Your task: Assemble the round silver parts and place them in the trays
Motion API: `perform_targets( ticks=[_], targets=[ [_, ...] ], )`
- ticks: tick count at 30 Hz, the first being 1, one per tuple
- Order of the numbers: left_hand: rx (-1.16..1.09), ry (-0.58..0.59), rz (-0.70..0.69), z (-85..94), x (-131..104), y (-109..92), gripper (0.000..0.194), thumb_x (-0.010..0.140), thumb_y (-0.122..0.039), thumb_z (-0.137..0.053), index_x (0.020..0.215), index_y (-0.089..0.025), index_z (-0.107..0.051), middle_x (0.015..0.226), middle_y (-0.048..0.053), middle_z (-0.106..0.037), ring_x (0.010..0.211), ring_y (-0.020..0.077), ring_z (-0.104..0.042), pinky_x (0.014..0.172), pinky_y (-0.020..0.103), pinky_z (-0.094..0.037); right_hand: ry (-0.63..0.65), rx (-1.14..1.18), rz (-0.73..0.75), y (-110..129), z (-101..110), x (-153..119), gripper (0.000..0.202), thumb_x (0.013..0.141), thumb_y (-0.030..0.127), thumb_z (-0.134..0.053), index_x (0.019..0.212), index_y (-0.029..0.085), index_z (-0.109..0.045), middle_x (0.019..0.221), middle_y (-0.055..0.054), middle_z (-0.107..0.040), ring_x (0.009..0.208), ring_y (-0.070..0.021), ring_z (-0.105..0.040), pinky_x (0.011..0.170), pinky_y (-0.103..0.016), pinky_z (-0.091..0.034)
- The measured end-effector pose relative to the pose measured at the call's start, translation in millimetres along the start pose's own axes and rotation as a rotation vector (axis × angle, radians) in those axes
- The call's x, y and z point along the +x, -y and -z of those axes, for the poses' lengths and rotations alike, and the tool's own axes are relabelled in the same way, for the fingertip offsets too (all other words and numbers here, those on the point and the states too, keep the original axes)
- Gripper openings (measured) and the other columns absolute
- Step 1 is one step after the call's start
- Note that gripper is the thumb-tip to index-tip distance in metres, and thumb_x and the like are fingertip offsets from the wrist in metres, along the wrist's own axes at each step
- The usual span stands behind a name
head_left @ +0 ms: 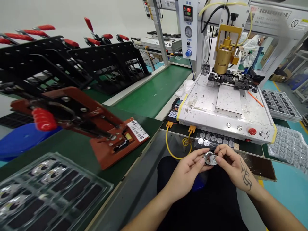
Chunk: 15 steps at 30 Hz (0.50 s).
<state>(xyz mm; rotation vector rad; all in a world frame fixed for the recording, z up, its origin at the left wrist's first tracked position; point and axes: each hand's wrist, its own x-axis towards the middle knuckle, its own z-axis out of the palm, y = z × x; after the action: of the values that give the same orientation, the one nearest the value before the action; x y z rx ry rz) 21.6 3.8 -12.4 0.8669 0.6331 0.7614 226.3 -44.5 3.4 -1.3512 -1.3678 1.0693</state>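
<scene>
Above my lap, my left hand [190, 170] pinches a small round metal ring part [207, 156] by its left side. My right hand [232, 165] holds a small silver disc sticker [213, 159] between thumb and forefinger, against the right side of the ring. Whether the disc is stuck to the ring cannot be made out. Just beyond my hands, a strip of round silver stickers [213, 139] lies at the front edge of the white machine [204, 110].
On the left stand a red-brown clamp fixture [106, 157] and a clear tray [57, 150] with metal rings. Behind them are black fixtures with red handles and a green conveyor [156, 91]. A sticker sheet [288, 147] lies at right; a person [251, 46] is behind the machine.
</scene>
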Motion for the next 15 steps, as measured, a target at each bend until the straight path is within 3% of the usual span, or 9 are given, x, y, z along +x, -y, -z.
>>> perform_targets(
  ticks=[3,15],
  targets=[
    [0.003,0.003,-0.005,-1.7,-2.3,1.1,0.049,0.093,-0.045,-0.083,0.133,-0.018,-0.075,0.124,0.012,-0.08,0.113,0.0295,-0.077,0.107,0.046,-0.063,-0.001,-0.058,0.023,3.8,-6.4,0.2,0.025,0.104,0.04,-0.065,0.087,0.023,-0.058,0.112,-0.005,-0.063,0.1,-0.0204,-0.058,0.09,-0.033,-0.047],
    [0.057,0.008,-0.033,-4.3,-5.9,3.8,0.046,0.097,-0.045,-0.078,0.135,-0.019,-0.074,0.131,0.012,-0.077,0.116,0.0278,-0.076,0.107,0.042,-0.063,-0.008,-0.076,0.028,1.3,-9.7,1.1,0.024,0.103,0.038,-0.065,0.086,0.023,-0.06,0.107,-0.005,-0.064,0.096,-0.0203,-0.061,0.087,-0.032,-0.05]
  ],
)
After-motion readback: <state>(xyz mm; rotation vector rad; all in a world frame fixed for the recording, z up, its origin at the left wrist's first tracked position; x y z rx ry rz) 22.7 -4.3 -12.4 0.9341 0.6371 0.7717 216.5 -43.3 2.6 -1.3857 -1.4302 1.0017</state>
